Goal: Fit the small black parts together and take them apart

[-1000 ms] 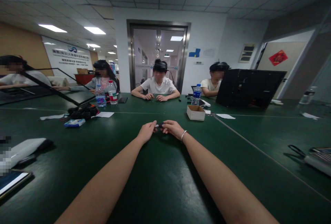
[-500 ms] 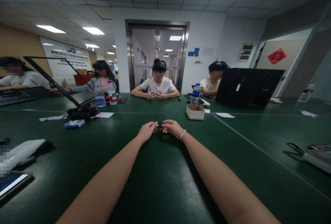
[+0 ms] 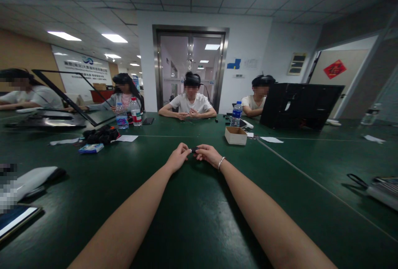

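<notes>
Both my arms reach straight out over the dark green table (image 3: 199,219). My left hand (image 3: 177,158) and my right hand (image 3: 209,154) meet at the table's middle, fingers curled in a pinch. Between their fingertips sits a small black object (image 3: 194,149), too small to name, held from both sides. A thin bracelet (image 3: 220,163) circles my right wrist.
A small cardboard box (image 3: 235,135) stands just beyond my hands to the right. Water bottles (image 3: 135,112), a black bundle (image 3: 101,134), a blue packet (image 3: 91,148) and papers lie left. An open black case (image 3: 298,105) is at the right. Several other people sit across the table.
My hands stay together on the small black object with only slight finger movement. The person at the far left has lowered a large dark framed panel toward the table.
</notes>
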`<state>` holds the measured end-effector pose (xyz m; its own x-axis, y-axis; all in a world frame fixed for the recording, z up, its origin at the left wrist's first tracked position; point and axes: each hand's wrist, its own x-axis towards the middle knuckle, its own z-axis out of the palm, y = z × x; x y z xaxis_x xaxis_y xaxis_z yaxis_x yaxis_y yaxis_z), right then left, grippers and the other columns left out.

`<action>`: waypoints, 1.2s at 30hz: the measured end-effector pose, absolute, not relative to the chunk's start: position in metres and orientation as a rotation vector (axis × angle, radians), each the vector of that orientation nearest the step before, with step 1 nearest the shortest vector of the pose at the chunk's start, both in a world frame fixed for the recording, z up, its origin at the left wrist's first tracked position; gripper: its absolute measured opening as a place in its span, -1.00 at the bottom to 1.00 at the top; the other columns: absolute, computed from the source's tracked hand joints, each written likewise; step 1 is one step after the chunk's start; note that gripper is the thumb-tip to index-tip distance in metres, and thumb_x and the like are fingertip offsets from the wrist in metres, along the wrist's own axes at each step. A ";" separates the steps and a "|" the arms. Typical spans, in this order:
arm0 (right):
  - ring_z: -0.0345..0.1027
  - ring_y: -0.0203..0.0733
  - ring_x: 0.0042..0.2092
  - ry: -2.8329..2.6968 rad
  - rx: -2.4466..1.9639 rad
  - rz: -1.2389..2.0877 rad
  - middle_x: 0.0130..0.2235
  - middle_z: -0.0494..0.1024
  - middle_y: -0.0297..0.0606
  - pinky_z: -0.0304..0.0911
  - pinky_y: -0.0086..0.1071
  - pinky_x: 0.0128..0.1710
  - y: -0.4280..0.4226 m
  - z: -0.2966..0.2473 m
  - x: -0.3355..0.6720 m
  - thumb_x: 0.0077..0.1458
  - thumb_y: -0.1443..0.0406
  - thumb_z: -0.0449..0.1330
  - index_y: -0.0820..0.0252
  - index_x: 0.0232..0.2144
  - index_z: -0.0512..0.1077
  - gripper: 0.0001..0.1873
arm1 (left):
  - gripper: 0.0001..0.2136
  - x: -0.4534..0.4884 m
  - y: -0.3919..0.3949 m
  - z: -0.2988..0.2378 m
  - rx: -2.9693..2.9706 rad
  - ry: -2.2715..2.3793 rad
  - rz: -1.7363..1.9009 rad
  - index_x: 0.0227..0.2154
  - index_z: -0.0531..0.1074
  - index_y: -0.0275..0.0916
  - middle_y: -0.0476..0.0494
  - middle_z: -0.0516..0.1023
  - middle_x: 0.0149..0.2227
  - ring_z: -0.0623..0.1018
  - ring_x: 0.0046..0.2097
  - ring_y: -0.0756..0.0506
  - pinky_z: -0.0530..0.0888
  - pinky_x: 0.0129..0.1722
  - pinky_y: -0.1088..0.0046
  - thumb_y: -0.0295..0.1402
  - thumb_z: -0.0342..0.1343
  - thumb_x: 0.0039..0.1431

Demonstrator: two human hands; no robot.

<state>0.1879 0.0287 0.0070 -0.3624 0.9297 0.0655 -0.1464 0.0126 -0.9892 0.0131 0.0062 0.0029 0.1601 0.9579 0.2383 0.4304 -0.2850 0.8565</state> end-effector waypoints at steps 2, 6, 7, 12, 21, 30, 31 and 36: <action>0.36 -0.40 -0.59 -1.378 -0.873 1.509 -0.52 0.51 -0.22 0.27 -0.59 -0.63 0.029 0.007 0.188 -0.12 0.45 0.22 0.34 -0.38 0.34 -0.82 | -0.69 0.013 0.006 0.003 1.823 1.329 1.041 -0.35 0.30 -0.19 -0.04 0.46 -0.34 0.45 -0.39 -0.01 0.32 -0.39 0.49 -0.05 -0.13 0.07; 0.36 -0.39 -0.59 -1.373 -0.889 1.509 -0.53 0.51 -0.21 0.28 -0.59 -0.62 0.030 0.007 0.188 -0.11 0.45 0.21 0.35 -0.37 0.33 -0.83 | -0.63 0.013 0.007 0.003 1.788 1.360 1.051 -0.32 0.29 -0.19 -0.07 0.47 -0.32 0.45 -0.39 -0.02 0.31 -0.42 0.49 0.00 -0.18 0.07; 0.36 -0.39 -0.59 -1.373 -0.893 1.509 -0.53 0.51 -0.21 0.27 -0.59 -0.62 0.030 0.006 0.188 -0.10 0.46 0.21 0.35 -0.37 0.33 -0.83 | -0.64 0.013 0.007 0.003 1.780 1.360 1.067 -0.30 0.29 -0.19 -0.07 0.46 -0.31 0.45 -0.40 -0.01 0.31 -0.42 0.49 0.00 -0.15 0.06; 0.35 -0.40 -0.59 -1.365 -0.887 1.507 -0.53 0.50 -0.22 0.26 -0.60 -0.63 0.031 0.005 0.187 -0.10 0.46 0.21 0.33 -0.36 0.31 -0.81 | -0.62 0.014 0.008 0.002 1.790 1.317 1.053 -0.36 0.31 -0.21 -0.08 0.47 -0.35 0.46 -0.39 -0.01 0.32 -0.40 0.49 0.00 -0.19 0.08; 0.35 -0.39 -0.59 -1.435 -0.913 1.456 -0.52 0.49 -0.26 0.24 -0.57 -0.62 0.032 0.004 0.187 -0.13 0.42 0.21 0.30 -0.37 0.29 -0.79 | -0.73 0.013 0.007 0.000 1.902 1.260 1.066 -0.34 0.33 -0.19 -0.02 0.46 -0.38 0.43 -0.39 0.00 0.34 -0.34 0.49 -0.10 -0.10 0.07; 0.30 -0.33 -0.44 -2.099 -1.023 0.468 -0.45 0.42 -0.40 0.18 -0.46 -0.44 0.019 0.006 0.173 -0.10 0.19 0.21 0.09 -0.28 0.34 -0.73 | -0.64 0.010 0.006 -0.001 1.946 1.301 1.037 -0.41 0.37 -0.20 -0.03 0.45 -0.42 0.43 -0.38 -0.03 0.32 -0.35 0.50 -0.04 -0.17 0.08; 0.29 -0.30 -0.39 -2.137 -1.032 0.381 -0.42 0.42 -0.38 0.17 -0.44 -0.40 0.018 0.006 0.172 -0.08 0.20 0.20 0.09 -0.29 0.34 -0.75 | -0.64 0.010 0.006 -0.001 1.949 1.295 1.027 -0.41 0.38 -0.20 -0.05 0.45 -0.43 0.43 -0.38 -0.04 0.32 -0.35 0.50 -0.04 -0.17 0.08; 0.25 -0.26 -0.30 -2.263 -1.099 0.212 -0.34 0.38 -0.30 0.12 -0.41 -0.31 0.015 0.008 0.168 0.07 0.27 0.07 0.12 -0.24 0.29 -0.84 | -0.59 0.011 0.005 0.000 1.959 1.303 1.007 -0.37 0.41 -0.21 -0.09 0.47 -0.40 0.44 -0.37 -0.06 0.32 -0.33 0.46 -0.01 -0.20 0.09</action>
